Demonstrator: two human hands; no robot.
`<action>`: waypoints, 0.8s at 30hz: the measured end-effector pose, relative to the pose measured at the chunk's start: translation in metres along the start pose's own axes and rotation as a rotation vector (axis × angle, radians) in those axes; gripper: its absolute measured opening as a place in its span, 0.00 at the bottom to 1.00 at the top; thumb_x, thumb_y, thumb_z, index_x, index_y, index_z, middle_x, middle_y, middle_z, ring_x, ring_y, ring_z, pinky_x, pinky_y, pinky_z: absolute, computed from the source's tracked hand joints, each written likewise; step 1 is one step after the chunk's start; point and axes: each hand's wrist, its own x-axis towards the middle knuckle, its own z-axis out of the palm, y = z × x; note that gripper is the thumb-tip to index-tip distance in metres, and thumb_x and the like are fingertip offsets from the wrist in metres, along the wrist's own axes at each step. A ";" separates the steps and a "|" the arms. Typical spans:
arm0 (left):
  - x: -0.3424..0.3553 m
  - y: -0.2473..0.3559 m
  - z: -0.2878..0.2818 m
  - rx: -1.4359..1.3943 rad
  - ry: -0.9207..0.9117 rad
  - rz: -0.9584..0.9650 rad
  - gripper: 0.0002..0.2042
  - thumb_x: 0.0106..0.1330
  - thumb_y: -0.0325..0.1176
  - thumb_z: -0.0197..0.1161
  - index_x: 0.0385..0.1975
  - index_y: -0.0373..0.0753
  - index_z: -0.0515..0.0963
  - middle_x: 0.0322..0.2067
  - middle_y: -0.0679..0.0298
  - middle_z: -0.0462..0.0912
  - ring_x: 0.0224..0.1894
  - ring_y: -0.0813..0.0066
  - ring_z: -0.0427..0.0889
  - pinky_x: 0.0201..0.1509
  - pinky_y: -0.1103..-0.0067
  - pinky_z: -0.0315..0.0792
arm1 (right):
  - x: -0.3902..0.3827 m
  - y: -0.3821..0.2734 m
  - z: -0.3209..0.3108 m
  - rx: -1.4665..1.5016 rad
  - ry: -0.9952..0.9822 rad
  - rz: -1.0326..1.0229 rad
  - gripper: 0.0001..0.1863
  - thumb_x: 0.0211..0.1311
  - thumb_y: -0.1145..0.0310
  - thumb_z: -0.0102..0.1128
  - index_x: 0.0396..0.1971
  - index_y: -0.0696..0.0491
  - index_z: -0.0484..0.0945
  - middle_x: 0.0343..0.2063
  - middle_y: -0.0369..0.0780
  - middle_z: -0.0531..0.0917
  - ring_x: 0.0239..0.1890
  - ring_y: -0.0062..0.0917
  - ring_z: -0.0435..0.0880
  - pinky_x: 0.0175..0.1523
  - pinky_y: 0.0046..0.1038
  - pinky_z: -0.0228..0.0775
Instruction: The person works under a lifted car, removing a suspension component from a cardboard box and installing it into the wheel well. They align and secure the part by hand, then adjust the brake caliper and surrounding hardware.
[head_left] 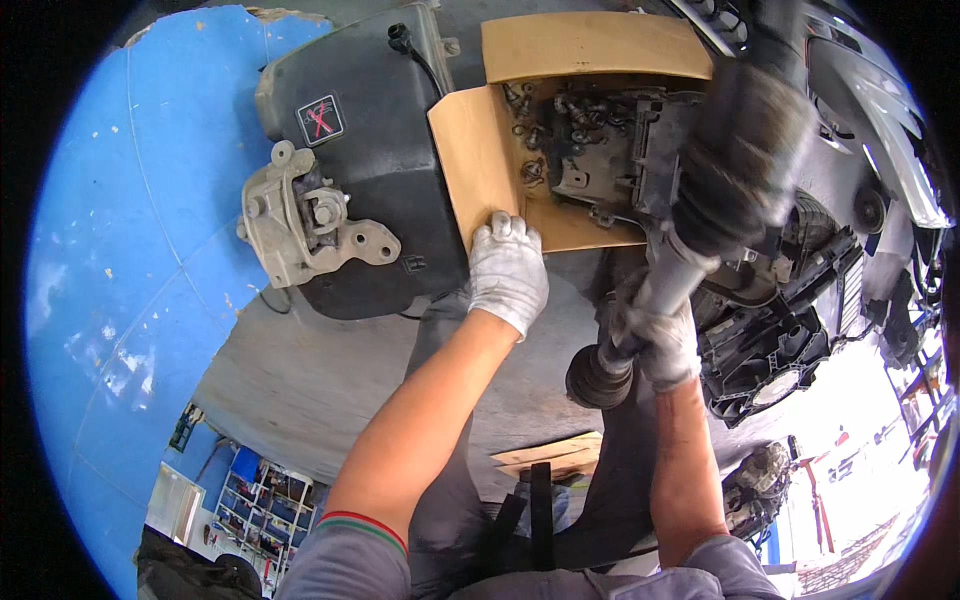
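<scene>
My right hand, in a soiled white glove, is wrapped round the bar of a drive shaft. The shaft slants up and away, its big ribbed boot end blurred over the box's right side. A smaller dark joint lies beside that hand, at the shaft's near end. My left hand, gloved too, has its fingers curled over the near left corner of an open cardboard box. Inside the box are greasy bolts and small metal parts and a grey plastic bracket piece; the shaft hides the rest.
Left of the box, a metal engine mount rests on a large black plastic housing. A blue wall rises at left. Black plastic car parts crowd the right, with a light-coloured bumper beyond. Flattened cardboard lies between my legs.
</scene>
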 end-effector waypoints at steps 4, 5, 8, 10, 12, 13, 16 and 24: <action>0.018 0.005 -0.001 -0.025 0.040 -0.099 0.10 0.61 0.37 0.61 0.38 0.42 0.83 0.43 0.58 0.83 0.53 0.60 0.77 0.54 0.65 0.69 | -0.007 0.021 -0.025 0.215 -0.104 -0.001 0.21 0.42 0.73 0.72 0.39 0.58 0.76 0.27 0.39 0.82 0.29 0.26 0.82 0.38 0.28 0.76; 0.024 0.006 -0.001 -0.012 0.016 -0.128 0.11 0.62 0.37 0.61 0.40 0.42 0.83 0.45 0.59 0.84 0.54 0.61 0.77 0.54 0.66 0.69 | -0.005 0.026 -0.029 0.225 -0.106 -0.001 0.21 0.41 0.73 0.72 0.38 0.58 0.76 0.27 0.39 0.82 0.29 0.26 0.82 0.38 0.28 0.76; 0.050 0.012 0.004 -0.008 -0.091 -0.198 0.12 0.64 0.37 0.60 0.41 0.43 0.86 0.45 0.59 0.87 0.54 0.64 0.80 0.55 0.69 0.71 | -0.001 0.040 -0.037 0.315 -0.066 0.016 0.23 0.41 0.72 0.74 0.39 0.58 0.75 0.30 0.41 0.83 0.33 0.29 0.83 0.41 0.30 0.77; 0.072 0.019 0.010 -0.019 -0.042 -0.267 0.12 0.64 0.37 0.60 0.41 0.42 0.87 0.45 0.59 0.87 0.55 0.63 0.80 0.56 0.69 0.72 | 0.000 0.048 -0.041 0.363 -0.064 -0.018 0.23 0.42 0.71 0.75 0.40 0.58 0.75 0.32 0.42 0.83 0.34 0.30 0.83 0.42 0.31 0.77; 0.100 0.025 0.019 -0.068 -0.049 -0.339 0.12 0.64 0.35 0.59 0.41 0.40 0.87 0.45 0.58 0.88 0.55 0.61 0.81 0.58 0.68 0.72 | 0.002 0.055 -0.046 0.379 -0.113 -0.098 0.23 0.45 0.70 0.75 0.41 0.58 0.75 0.33 0.43 0.84 0.36 0.31 0.84 0.42 0.30 0.77; 0.112 0.028 0.024 -0.116 0.048 -0.378 0.12 0.65 0.33 0.58 0.42 0.41 0.86 0.46 0.57 0.88 0.55 0.59 0.82 0.58 0.67 0.72 | 0.003 0.057 -0.049 0.382 -0.124 -0.103 0.22 0.47 0.70 0.74 0.41 0.58 0.75 0.33 0.42 0.84 0.36 0.31 0.84 0.43 0.31 0.77; 0.156 0.017 0.042 -0.240 0.122 -0.218 0.15 0.66 0.37 0.60 0.50 0.48 0.85 0.45 0.54 0.87 0.51 0.53 0.84 0.57 0.62 0.75 | 0.004 0.058 -0.059 0.347 -0.144 -0.080 0.20 0.52 0.70 0.73 0.43 0.57 0.75 0.34 0.42 0.84 0.36 0.31 0.84 0.46 0.33 0.77; 0.218 0.013 0.100 0.050 0.195 0.035 0.10 0.70 0.32 0.56 0.45 0.43 0.82 0.38 0.57 0.85 0.43 0.59 0.87 0.43 0.66 0.82 | 0.013 0.049 -0.066 0.329 -0.091 -0.056 0.20 0.49 0.70 0.74 0.40 0.60 0.76 0.34 0.45 0.83 0.35 0.35 0.84 0.46 0.36 0.77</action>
